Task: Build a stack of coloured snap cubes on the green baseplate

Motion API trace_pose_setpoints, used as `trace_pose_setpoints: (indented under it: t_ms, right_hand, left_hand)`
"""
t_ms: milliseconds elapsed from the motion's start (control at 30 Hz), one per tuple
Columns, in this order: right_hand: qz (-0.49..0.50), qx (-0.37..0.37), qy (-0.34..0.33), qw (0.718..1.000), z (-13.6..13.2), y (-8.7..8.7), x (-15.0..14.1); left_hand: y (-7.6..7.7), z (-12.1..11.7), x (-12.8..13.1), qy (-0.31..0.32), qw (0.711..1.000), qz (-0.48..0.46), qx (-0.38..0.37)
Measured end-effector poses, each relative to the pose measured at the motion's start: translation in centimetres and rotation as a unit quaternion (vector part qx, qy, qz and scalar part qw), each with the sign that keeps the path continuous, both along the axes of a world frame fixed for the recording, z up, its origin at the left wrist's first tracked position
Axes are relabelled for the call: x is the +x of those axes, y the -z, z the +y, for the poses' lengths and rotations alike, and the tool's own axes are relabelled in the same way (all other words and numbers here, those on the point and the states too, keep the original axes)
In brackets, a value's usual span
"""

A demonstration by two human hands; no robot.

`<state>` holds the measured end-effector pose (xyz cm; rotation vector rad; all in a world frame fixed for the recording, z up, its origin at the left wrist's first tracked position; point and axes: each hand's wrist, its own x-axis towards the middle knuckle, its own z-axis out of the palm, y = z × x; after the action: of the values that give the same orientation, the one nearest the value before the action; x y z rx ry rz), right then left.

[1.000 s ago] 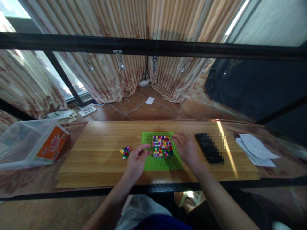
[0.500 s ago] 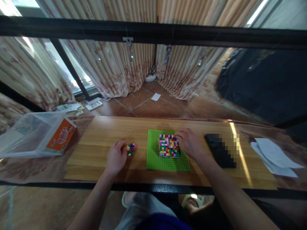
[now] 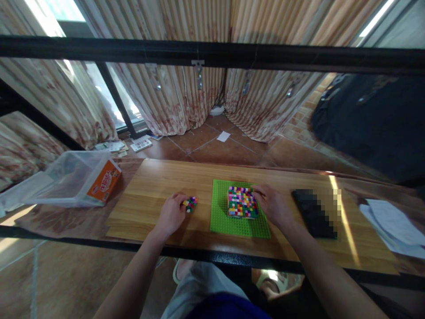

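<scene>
Small toy bricks in mixed colours form a square block (image 3: 242,204) on a green studded baseplate (image 3: 219,221). My right hand (image 3: 272,206) is at the block's far right corner, its fingers drawn together at the top edge; anything between the fingertips is hidden. On the wooden board to the left lies a little heap of loose toy bricks (image 3: 191,204). My left hand (image 3: 172,215) rests beside this heap with curled fingers. A yellow toy brick (image 3: 185,203) shows right at its fingertips, and the fingers appear closed on it.
A black flat object (image 3: 314,215), partly pixelated, lies right of the baseplate. White papers (image 3: 393,226) are at the far right. A clear plastic bin (image 3: 76,177) with an orange label stands left of the wooden board (image 3: 142,190). A dark metal bar (image 3: 212,53) crosses beyond the table.
The whole view has shifted, so the table things appear farther right. Both hands stay near the same things, and a yellow brick now shows more plainly at my left fingertips.
</scene>
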<state>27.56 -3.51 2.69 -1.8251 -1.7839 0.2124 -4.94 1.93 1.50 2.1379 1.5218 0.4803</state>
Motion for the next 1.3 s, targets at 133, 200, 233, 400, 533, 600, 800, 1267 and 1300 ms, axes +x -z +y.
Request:
trace_pose_setpoints:
  t_ms: [133, 200, 233, 400, 533, 600, 800, 1267, 1300]
  right_hand:
    - [0.046, 0.056, 0.020, 0.997, -1.4, -0.5, -1.1]
    - [0.070, 0.082, 0.023, 0.994, -2.1, -1.4, -2.0]
    - [0.085, 0.094, 0.024, 0.992, -2.4, -1.9, -2.6]
    - [0.226, 0.053, -0.021, 0.972, -3.9, -3.1, -7.4]
    - [0.380, 0.009, -0.009, 0.925, -4.2, -2.6, -10.8]
    - [0.417, 0.003, 0.004, 0.909, -4.2, -2.3, -11.3]
    - [0.455, -0.011, 0.030, 0.890, -4.8, -2.2, -10.2]
    - [0.668, -0.058, 0.085, 0.737, -6.1, -2.0, -7.7]
    - [0.664, -0.044, 0.101, 0.739, -6.1, -1.9, -7.0]
  left_hand:
    - [0.0, -0.1, -0.2, -0.002, 1.000, 0.027, 0.005]
    - [-0.2, -0.3, -0.3, -0.018, 0.999, 0.030, 0.008]
    - [-0.4, -0.4, -0.3, -0.027, 0.999, 0.021, 0.008]
    - [-2.1, -1.9, 1.7, 0.004, 0.993, -0.120, 0.009]
    - [-2.9, -4.1, 5.3, 0.052, 0.958, -0.281, -0.016]
    - [-3.0, -5.0, 7.0, 0.045, 0.930, -0.360, -0.061]
    - [-3.9, -5.7, 9.4, 0.010, 0.861, -0.479, -0.170]
    - [-3.6, -5.7, 10.0, -0.063, 0.758, -0.555, -0.337]
    - [-3.4, -5.6, 9.8, -0.071, 0.762, -0.551, -0.332]
